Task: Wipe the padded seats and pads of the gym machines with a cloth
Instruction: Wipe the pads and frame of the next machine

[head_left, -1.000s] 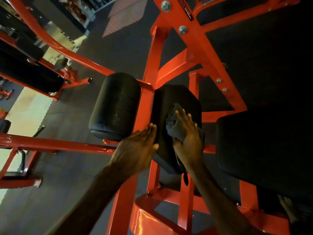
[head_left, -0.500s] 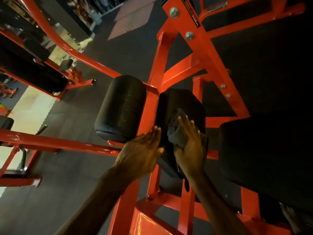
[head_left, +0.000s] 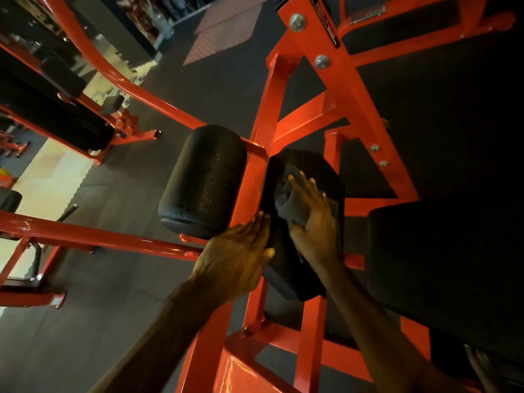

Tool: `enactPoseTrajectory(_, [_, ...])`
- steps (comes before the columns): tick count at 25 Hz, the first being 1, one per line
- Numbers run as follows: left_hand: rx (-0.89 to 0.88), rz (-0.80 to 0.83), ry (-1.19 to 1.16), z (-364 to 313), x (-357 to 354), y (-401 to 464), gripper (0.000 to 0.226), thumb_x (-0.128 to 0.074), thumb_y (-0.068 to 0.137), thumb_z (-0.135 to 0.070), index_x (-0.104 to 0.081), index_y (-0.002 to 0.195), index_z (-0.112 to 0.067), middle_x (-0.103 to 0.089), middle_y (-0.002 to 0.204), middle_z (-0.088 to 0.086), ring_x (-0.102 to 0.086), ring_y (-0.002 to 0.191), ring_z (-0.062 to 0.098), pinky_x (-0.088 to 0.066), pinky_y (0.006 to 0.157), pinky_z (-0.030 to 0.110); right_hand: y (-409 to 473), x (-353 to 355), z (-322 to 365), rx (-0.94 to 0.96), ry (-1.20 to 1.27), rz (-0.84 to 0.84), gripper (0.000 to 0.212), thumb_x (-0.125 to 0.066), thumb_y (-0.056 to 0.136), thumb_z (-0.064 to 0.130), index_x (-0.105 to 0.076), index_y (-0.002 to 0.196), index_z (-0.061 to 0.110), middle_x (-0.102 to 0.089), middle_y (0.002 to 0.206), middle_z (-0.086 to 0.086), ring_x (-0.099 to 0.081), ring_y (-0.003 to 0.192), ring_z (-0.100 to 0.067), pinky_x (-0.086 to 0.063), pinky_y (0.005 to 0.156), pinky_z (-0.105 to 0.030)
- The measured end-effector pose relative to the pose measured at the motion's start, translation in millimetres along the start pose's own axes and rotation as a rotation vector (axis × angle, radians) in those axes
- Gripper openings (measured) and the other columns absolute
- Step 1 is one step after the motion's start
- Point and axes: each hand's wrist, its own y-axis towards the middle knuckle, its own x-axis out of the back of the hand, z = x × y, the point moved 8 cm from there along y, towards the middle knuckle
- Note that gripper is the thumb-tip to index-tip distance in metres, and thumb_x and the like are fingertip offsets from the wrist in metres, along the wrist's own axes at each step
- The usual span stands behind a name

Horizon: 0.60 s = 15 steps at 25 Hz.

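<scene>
Dim gym: dark rubber floor (head_left: 119, 321), pale floor strip (head_left: 54, 177) at left.

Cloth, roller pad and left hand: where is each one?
cloth (head_left: 292, 207): head view, its bunched grey middle.
roller pad (head_left: 202, 180): head view, its curved side.
left hand (head_left: 235, 259): head view, its back.

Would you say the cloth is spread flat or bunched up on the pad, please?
Bunched up. The grey cloth sits in crumpled folds under the right hand, pressed against the black pad, not laid flat.
</scene>
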Motion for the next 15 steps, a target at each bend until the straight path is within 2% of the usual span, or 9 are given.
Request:
enactPoseTrajectory(3, [0.016, 0.014, -0.013, 0.4, -2.9, 1.0, 0.062, -0.034, 0.109, -0.036, -0.048, 0.152, 0.006, -0.052, 0.154, 0.023, -0.053, 0.144, 0.027, -0.05, 0.114, 0.043, 55.6, 11.2, -37.8, -0.12, -0.027, -0.057, 0.086, -0.066, 0.075, 0.005, -0.045, 0.157, 0.024, -0.043, 0.164, 0.001, -0.037, 0.154, -0.026, -0.031, 0.124, -0.055])
enactPoseTrajectory(6, [0.011, 0.003, 0.0, -0.1, -1.8, 0.5, 0.062, -0.034, 0.108, -0.036, -0.049, 0.151, 0.006, -0.053, 0.153, 0.024, -0.055, 0.142, 0.028, -0.049, 0.114, 0.042, 22.8, 14.8, -47.4, -0.271, -0.005, -0.132, 0.085, -0.062, 0.074, 0.013, -0.045, 0.157, 0.024, -0.045, 0.163, -0.003, -0.041, 0.151, -0.029, -0.034, 0.122, -0.057])
enactPoseTrajectory(9, [0.008, 0.002, 0.014, -1.2, 0.8, 2.2, 0.061, -0.036, 0.106, -0.035, -0.051, 0.15, 0.006, -0.055, 0.152, 0.023, -0.057, 0.141, 0.027, -0.047, 0.115, 0.039, 0.3, 3.6, -11.4, -0.042, -0.042, -0.028, 0.087, -0.066, 0.075, 0.014, -0.043, 0.159, 0.025, -0.037, 0.168, 0.001, -0.03, 0.157, -0.025, -0.025, 0.128, -0.053])
enactPoseTrajectory(12, [0.014, 0.026, 0.003, -1.0, -2.6, 1.9, 0.062, -0.032, 0.108, -0.036, -0.048, 0.152, 0.006, -0.052, 0.154, 0.023, -0.053, 0.144, 0.027, -0.047, 0.117, 0.042, 57.8, -2.5, 6.4, 0.184, -0.163, 0.051, 0.084, -0.069, 0.078, 0.02, -0.043, 0.157, 0.03, -0.038, 0.167, 0.004, -0.031, 0.157, -0.026, -0.026, 0.126, -0.052])
enactPoseTrajectory(15, [0.02, 0.038, -0.011, 0.1, -6.5, 0.3, 0.062, -0.027, 0.11, -0.035, -0.044, 0.154, 0.006, -0.048, 0.158, 0.024, -0.05, 0.147, 0.028, -0.046, 0.118, 0.044, 107.9, -4.0, 1.1, 0.168, -0.211, 0.051, 0.067, -0.065, 0.083, 0.026, -0.054, 0.149, 0.03, -0.053, 0.156, 0.006, -0.044, 0.148, -0.025, -0.033, 0.121, -0.053])
